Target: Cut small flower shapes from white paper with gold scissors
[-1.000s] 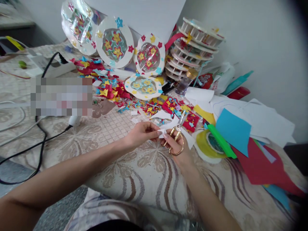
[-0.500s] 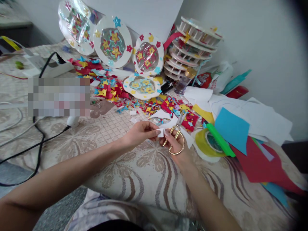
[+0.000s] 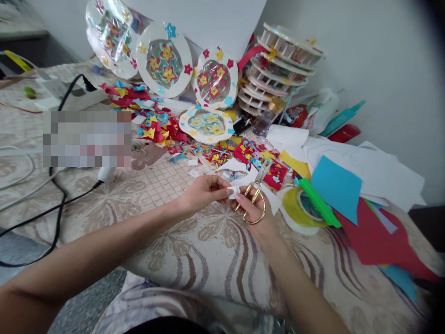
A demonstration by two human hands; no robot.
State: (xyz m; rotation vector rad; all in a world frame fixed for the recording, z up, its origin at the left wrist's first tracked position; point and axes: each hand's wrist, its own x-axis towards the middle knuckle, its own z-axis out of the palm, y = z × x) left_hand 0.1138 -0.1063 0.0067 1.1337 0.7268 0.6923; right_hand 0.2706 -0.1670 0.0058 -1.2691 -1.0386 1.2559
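Between thumb and fingers, my left hand [image 3: 206, 190] pinches a small white piece [image 3: 232, 192], perhaps paper or foam. My right hand [image 3: 253, 209] keeps gold-handled scissors [image 3: 257, 184] in its grip, with the blades pointing up and away from me. The right thumb also presses on the edge of the white piece, so both hands meet there. Just beyond the hands lie white paper offcuts [image 3: 234, 165] and a red sheet covered with tiny coloured scraps [image 3: 276, 176]. Some fingers of the right hand are hidden behind the scissors.
Round decorated white panels [image 3: 163, 60] lean at the back, beside a stacked white tiered model [image 3: 278, 69]. Yellow tape [image 3: 292, 204], a green cutter [image 3: 319, 202] and coloured sheets [image 3: 336, 188] lie to the right. Black cable [image 3: 57, 218] and a power strip [image 3: 74, 97] occupy the left.
The white piece has turned slightly between my fingers, and the right thumb has shifted a little on it. The scissors have stayed in my right hand.
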